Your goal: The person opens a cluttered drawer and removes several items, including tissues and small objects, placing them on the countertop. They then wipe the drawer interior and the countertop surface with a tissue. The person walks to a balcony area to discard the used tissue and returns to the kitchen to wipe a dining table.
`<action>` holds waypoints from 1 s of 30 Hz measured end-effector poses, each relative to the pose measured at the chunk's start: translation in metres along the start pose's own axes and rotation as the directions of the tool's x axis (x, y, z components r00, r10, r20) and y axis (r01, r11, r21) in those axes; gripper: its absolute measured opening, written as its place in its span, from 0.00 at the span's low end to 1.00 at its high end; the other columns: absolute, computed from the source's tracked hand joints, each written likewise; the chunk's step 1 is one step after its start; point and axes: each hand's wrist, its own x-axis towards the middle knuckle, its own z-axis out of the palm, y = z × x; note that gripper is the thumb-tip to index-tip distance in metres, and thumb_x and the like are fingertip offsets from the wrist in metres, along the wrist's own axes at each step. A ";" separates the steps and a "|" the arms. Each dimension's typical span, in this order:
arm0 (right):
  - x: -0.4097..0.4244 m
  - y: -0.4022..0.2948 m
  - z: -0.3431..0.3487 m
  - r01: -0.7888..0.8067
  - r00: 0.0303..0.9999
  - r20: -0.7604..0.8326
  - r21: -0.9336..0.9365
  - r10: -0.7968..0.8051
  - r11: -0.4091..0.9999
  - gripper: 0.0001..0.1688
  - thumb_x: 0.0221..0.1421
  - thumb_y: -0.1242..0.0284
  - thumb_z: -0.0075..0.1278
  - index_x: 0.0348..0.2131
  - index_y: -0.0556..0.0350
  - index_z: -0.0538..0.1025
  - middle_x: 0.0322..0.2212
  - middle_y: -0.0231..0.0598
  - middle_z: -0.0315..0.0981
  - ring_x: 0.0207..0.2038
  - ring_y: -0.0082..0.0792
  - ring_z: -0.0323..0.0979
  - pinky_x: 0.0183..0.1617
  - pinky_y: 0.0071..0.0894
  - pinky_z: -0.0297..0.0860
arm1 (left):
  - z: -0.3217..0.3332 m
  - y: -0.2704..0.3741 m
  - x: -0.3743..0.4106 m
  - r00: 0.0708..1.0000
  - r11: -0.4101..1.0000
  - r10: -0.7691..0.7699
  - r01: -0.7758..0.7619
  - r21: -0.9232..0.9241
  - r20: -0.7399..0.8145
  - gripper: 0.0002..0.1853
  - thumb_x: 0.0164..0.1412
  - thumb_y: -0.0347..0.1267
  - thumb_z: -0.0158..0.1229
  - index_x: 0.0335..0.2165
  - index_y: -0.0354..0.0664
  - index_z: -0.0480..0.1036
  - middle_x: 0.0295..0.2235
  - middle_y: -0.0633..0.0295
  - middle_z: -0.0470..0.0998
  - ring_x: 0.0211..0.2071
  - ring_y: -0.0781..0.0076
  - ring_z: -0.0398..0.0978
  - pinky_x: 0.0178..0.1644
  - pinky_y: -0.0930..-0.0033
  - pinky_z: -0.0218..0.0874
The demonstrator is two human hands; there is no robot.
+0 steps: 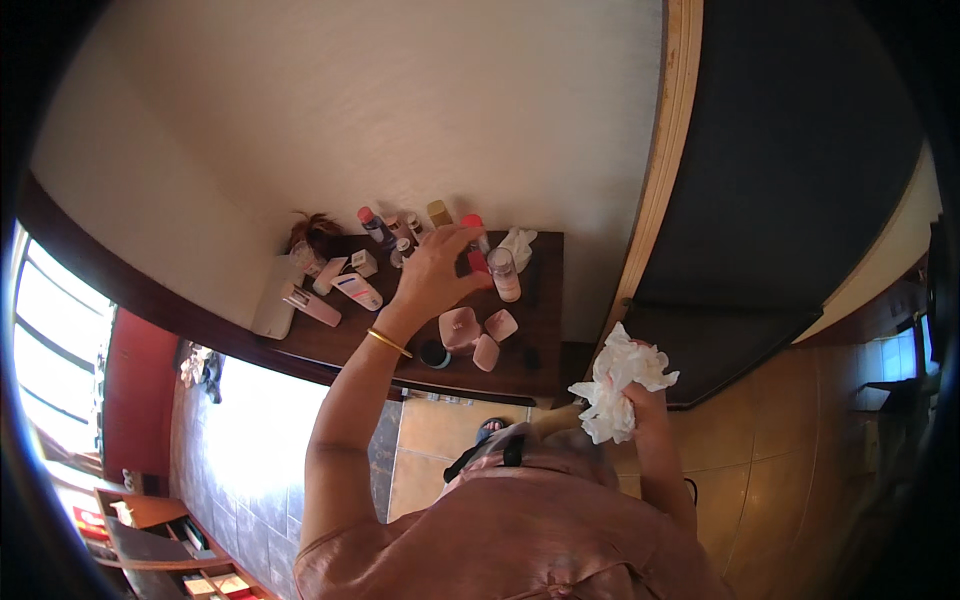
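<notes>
My left hand [439, 266], with a gold bangle [390, 343] on its wrist, reaches over the dark wooden tabletop [405, 334]. Its thumb and fingers are apart, and a small red item [478, 261] shows in the gap. Close by the thumb stands a clear-capped bottle [505, 276] with pale pink contents. A red-capped bottle [472, 221] is partly hidden behind the fingers. Nearer to me are pink angular containers [459, 328] and a dark round jar [435, 354]. Off to the right of the table, my right hand [640, 397] grips crumpled white tissue [619, 382].
Several bottles line the wall, including a purple one with a pink cap [375, 227]. Tubes [358, 291] and a small white box [364, 262] occupy the left side. More white tissue [519, 246] lies at the back right. A dark door panel [765, 187] borders the right.
</notes>
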 end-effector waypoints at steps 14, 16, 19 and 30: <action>-0.014 0.009 -0.007 -0.021 0.995 -0.098 0.105 0.031 0.994 0.35 0.39 0.82 0.47 0.52 0.55 0.63 0.46 0.35 0.64 0.50 0.31 0.63 0.54 0.31 0.61 | 0.036 -0.013 0.016 0.937 0.961 0.250 -0.271 0.058 0.245 0.18 0.44 0.38 0.61 0.37 0.46 0.73 0.27 0.66 0.78 0.37 0.67 0.73 0.63 0.52 0.38; -0.016 0.007 -0.007 -0.005 0.992 -0.122 0.049 0.011 0.999 0.34 0.40 0.82 0.46 0.52 0.55 0.64 0.45 0.35 0.64 0.49 0.30 0.64 0.53 0.29 0.62 | 0.031 -0.017 0.010 0.940 0.963 0.250 -0.266 0.039 0.233 0.20 0.43 0.38 0.63 0.37 0.45 0.72 0.27 0.66 0.78 0.37 0.67 0.73 0.63 0.52 0.39; -0.017 0.005 -0.008 -0.022 0.992 -0.122 -0.010 0.020 1.000 0.34 0.40 0.81 0.46 0.51 0.56 0.64 0.44 0.35 0.65 0.48 0.31 0.65 0.51 0.30 0.63 | 0.020 -0.027 0.003 0.953 0.961 0.244 -0.263 0.088 0.181 0.24 0.41 0.36 0.64 0.40 0.45 0.70 0.27 0.65 0.77 0.37 0.66 0.73 0.62 0.52 0.41; -0.011 0.007 -0.008 -0.046 0.995 -0.082 0.087 0.053 0.995 0.35 0.40 0.80 0.47 0.52 0.54 0.63 0.45 0.36 0.65 0.47 0.32 0.66 0.51 0.31 0.64 | 0.017 -0.067 0.011 0.984 0.976 0.174 -0.167 0.141 -0.040 0.29 0.41 0.32 0.63 0.45 0.43 0.66 0.34 0.54 0.73 0.40 0.52 0.70 0.48 0.56 0.58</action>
